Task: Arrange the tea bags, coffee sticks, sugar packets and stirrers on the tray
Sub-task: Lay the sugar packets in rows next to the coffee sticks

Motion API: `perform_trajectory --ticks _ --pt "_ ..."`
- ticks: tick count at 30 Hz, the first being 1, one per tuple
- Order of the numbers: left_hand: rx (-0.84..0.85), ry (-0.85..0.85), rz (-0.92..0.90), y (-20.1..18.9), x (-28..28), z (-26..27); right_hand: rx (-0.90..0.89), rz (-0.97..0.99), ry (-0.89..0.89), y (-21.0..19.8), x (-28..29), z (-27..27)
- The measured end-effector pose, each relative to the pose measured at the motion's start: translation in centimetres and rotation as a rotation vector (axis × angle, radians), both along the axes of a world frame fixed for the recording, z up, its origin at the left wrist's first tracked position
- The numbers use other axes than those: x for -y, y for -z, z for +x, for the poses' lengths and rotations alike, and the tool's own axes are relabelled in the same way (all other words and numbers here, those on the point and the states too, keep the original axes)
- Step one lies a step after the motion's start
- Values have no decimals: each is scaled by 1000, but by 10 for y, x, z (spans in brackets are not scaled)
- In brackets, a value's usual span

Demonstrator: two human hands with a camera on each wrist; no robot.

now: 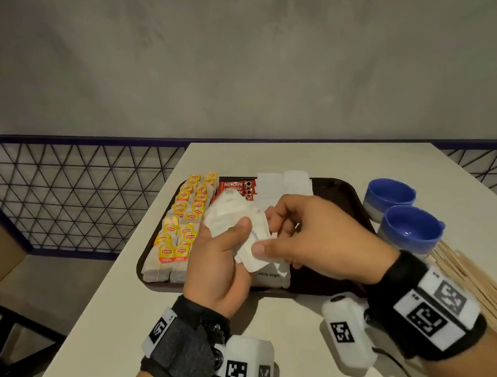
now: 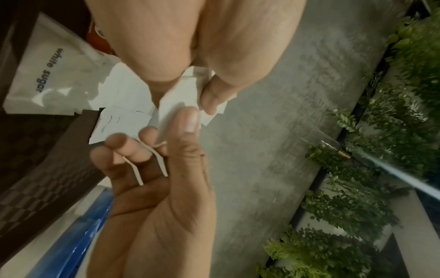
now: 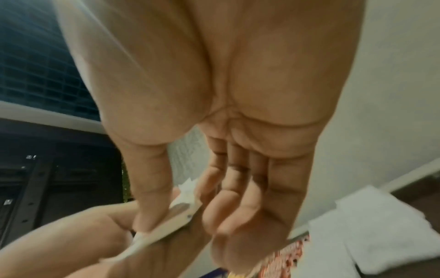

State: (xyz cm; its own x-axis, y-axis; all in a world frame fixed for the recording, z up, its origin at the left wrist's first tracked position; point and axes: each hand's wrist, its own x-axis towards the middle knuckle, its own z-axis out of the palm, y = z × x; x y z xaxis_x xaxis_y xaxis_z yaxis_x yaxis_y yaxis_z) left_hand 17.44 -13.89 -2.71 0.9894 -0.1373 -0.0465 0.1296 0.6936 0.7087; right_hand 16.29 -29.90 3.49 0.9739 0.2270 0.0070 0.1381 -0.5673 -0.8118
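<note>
Above the brown tray (image 1: 346, 189), the left hand (image 1: 216, 266) clutches a bundle of white sugar packets (image 1: 231, 215); the right hand (image 1: 317, 236) pinches one packet, seemingly from that bundle.

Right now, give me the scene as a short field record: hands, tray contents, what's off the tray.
left hand: grips a bunch of white sugar packets
right hand: pinches one packet from that bunch
tray: tea bags left, coffee sticks at the back, white sugar bag near front
off tray: two blue cups, wooden stirrers, to the right
</note>
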Motion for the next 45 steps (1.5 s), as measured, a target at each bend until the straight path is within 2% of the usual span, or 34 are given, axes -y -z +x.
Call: perform_trajectory --ticks 4,8,12,15,18,23,26,30,35,38,41,45 --pt "30 -42 22 -2 -2 -1 -55 202 -20 10 4 2" --pt "47 -29 58 -2 -1 -2 -25 247 29 10 12 6" --pt "20 110 65 -3 3 -6 -4 303 110 13 19 9" --pt "-1 237 70 -4 7 -10 -55 388 134 14 22 11" --pt "-55 219 47 -1 6 -7 -109 503 139 14 26 16" --pt "-102 191 -101 -3 1 -1 -8 540 184 13 36 22" --pt "-114 186 -58 -2 2 -2 -29 595 136 8 40 21" --pt "-58 184 29 -5 5 -6 -72 554 48 4 41 18" --pt "77 202 155 0 6 -8 -65 372 -32 5 37 14" --pt "114 79 140 1 7 -6 6 327 30 7 36 16" --pt "113 -37 91 3 4 -1 -21 335 -1 6 35 14" --pt "105 -42 95 0 3 -1 -3 353 -4 9 31 14"
